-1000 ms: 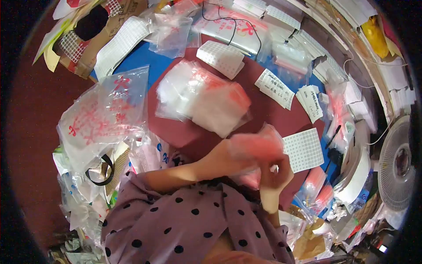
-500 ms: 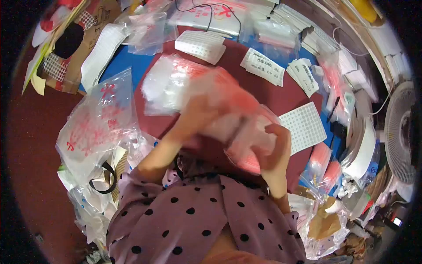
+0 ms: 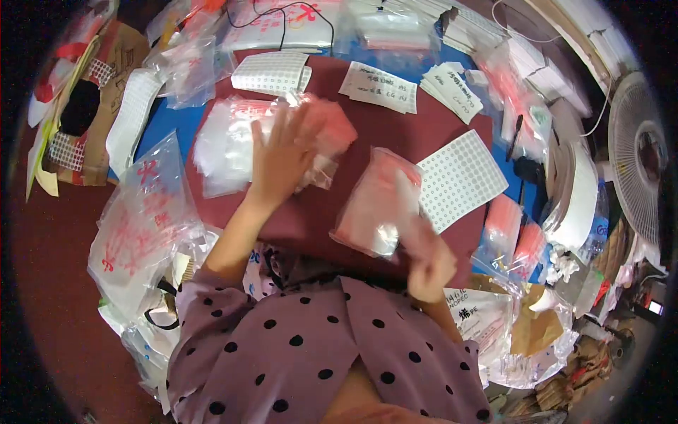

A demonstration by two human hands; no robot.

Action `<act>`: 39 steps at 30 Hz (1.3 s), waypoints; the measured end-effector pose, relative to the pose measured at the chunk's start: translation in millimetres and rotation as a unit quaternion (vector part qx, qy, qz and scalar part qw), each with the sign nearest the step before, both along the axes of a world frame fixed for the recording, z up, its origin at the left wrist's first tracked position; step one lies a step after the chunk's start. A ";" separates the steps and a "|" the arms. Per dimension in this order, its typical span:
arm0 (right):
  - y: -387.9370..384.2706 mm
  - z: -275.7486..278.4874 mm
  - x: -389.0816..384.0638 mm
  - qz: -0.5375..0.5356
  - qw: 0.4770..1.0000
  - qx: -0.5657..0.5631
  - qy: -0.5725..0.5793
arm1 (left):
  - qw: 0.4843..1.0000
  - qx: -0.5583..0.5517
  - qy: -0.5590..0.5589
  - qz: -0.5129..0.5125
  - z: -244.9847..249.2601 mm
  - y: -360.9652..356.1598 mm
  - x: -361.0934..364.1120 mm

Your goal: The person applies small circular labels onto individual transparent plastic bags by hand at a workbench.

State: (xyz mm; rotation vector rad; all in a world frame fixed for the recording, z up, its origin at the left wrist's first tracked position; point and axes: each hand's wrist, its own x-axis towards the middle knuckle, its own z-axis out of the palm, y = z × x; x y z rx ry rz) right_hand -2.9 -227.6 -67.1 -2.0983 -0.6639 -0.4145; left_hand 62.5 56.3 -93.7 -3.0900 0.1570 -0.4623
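Note:
My left hand (image 3: 281,159) lies spread over a pile of clear plastic bags (image 3: 224,155), fingers apart and pointing away from me. Beside its fingertips are more bags with red edges (image 3: 330,127), partly covered by the hand. My right hand (image 3: 429,265) is smeared by motion at the right side of a separate stack of clear, red-edged plastic bags (image 3: 371,205). Its fingers are too blurred to show whether they grip anything. Just right of that stack lies a white sheet of small round stickers (image 3: 462,180).
Another sticker sheet (image 3: 268,73) and handwritten paper slips (image 3: 380,88) lie toward the back of the dark red board. A large printed plastic bag (image 3: 145,212) hangs at the left. Packed red-edged bags (image 3: 503,222) and a fan (image 3: 639,155) stand on the right.
The blurred bags between my hands now rest on the board in two separate stacks. My left hand has opened flat on the left pile; my right hand has moved slightly nearer me. The view shifted.

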 end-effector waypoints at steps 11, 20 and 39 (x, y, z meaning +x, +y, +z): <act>19.5 38.6 16.5 -0.098 0.892 0.387 0.211 | 0.686 -0.675 0.200 -0.184 92.0 -68.5 -59.6; 0.1 81.0 25.4 0.112 0.907 0.125 0.387 | 0.612 -0.760 0.219 -0.018 93.9 -40.1 -73.1; 30.2 96.0 17.6 0.332 0.765 0.222 0.505 | 0.650 -0.626 0.322 -0.285 128.5 -59.6 -79.2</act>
